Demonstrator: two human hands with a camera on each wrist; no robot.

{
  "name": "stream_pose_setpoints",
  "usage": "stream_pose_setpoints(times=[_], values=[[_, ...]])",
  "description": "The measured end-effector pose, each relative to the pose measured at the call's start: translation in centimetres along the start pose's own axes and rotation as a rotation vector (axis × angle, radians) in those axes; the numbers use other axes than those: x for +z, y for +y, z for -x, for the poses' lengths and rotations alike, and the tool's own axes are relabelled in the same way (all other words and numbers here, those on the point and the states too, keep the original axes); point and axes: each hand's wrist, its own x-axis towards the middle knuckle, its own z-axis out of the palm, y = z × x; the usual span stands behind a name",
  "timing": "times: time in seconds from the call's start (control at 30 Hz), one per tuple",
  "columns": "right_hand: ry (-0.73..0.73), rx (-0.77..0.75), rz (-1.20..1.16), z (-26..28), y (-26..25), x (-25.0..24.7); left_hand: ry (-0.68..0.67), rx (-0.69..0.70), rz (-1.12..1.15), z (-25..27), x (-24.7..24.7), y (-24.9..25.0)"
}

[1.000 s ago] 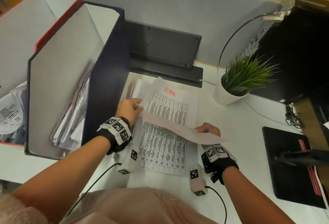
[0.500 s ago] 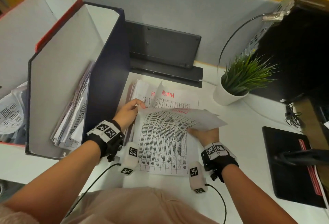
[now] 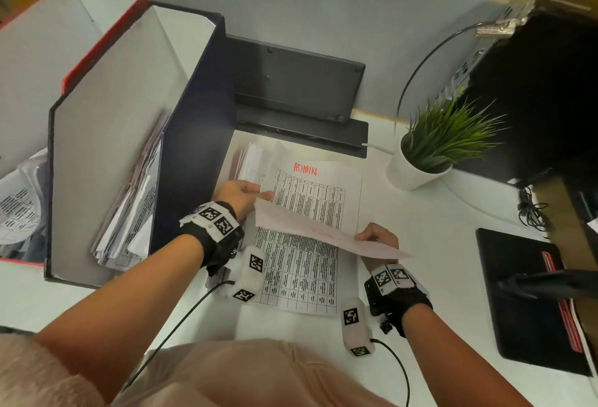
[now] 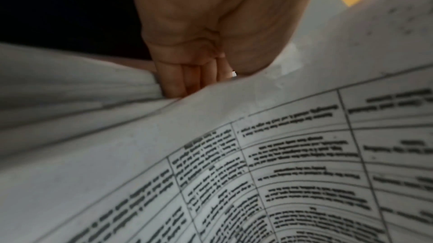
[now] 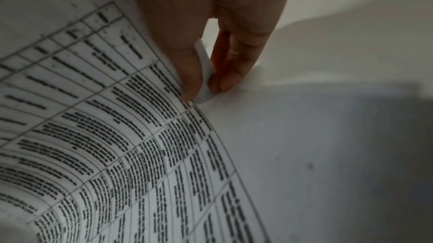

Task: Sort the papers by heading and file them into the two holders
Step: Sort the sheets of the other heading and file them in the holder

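Note:
A stack of printed table sheets (image 3: pixel 301 274) lies on the white desk (image 3: pixel 430 245). The uncovered sheet is headed ADMIN (image 3: pixel 305 169) in red. One sheet (image 3: pixel 307 228) is lifted off the stack and bent toward me, blank back up, with a faint red heading showing through. My left hand (image 3: pixel 246 194) grips its left corner, fingers (image 4: pixel 178 80) curled under the paper. My right hand (image 3: pixel 375 236) pinches its right edge (image 5: pixel 202 73) between thumb and fingers. A navy holder (image 3: pixel 194 115) with papers stands to the left, and beyond it a red holder (image 3: pixel 103 31) with papers.
A potted plant (image 3: pixel 430 147) stands right of the stack. A black stand (image 3: pixel 291 83) sits behind the stack. At the far right are a dark computer case (image 3: pixel 534 83) and a black pad (image 3: pixel 517 293). Wrist cables (image 3: pixel 181 322) trail near me.
Half a second ago the lifted sheet arched over the stack with its printed side showing. Now its top edge is bent back toward me, uncovering the ADMIN heading. Both hands keep their hold.

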Motion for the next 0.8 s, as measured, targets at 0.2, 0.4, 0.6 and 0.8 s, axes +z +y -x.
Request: stream_pose_setpoints(times=[0.2, 0.4, 0.6, 0.8], values=[[0.006, 0.058, -0.086, 0.1, 0.0, 0.2, 0.096, 0.115, -0.28, 0.2, 0.4, 0.4], [0.06, 0.023, 0.019, 0.3, -0.7, -0.1, 0.004, 0.294, -0.23, 1.7, 0.9, 0.5], [0.111, 0.129, -0.119, 0.2, -0.5, -0.2, -0.054, 0.194, 0.134, 2.6, 1.1, 0.4], [-0.008, -0.04, -0.033, -0.1, -0.8, -0.5, -0.176, 0.198, 0.269, 3.2, 0.8, 0.9]])
